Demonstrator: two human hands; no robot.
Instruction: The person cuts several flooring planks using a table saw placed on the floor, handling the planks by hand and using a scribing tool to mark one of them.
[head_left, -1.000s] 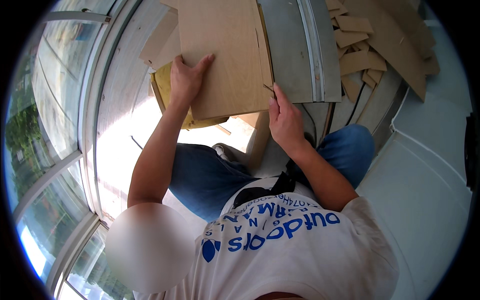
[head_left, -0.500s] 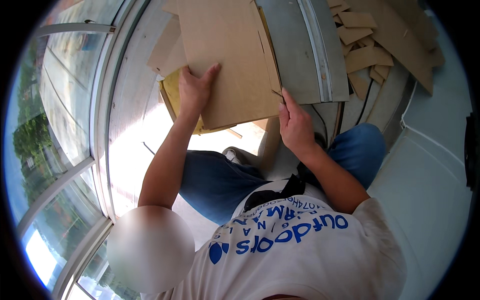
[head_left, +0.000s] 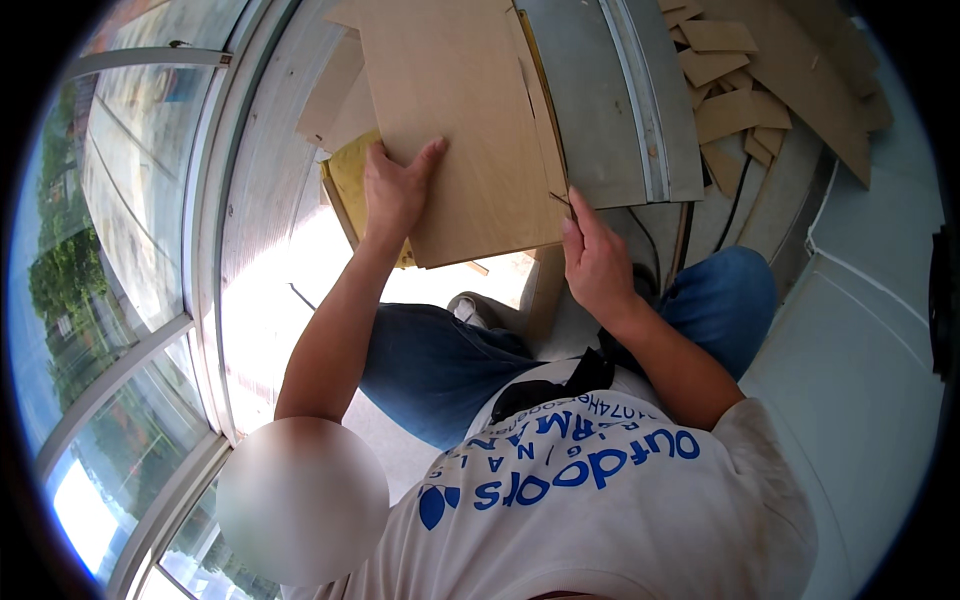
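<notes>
A large light plywood panel (head_left: 470, 120) lies tilted in front of my knees. My left hand (head_left: 393, 192) grips its left edge, with the fingers spread flat on its face. At the panel's lower right corner, my right hand (head_left: 597, 262) holds the edge with its fingertips. A yellowish board (head_left: 352, 182) sticks out from under the panel beside my left hand, and paler boards (head_left: 335, 95) lie beneath it farther up.
A grey metal sheet with a raised rail (head_left: 620, 100) lies right of the panel. Several wood offcuts (head_left: 735, 100) are piled at the upper right. A window frame and glass (head_left: 140, 250) curve along the left. My jeans-clad legs (head_left: 440, 360) are below the panel.
Both hands stay on the panel. They and the panel sit slightly lower and to the right in view, and my left fingers reach a little farther across the panel's face.
</notes>
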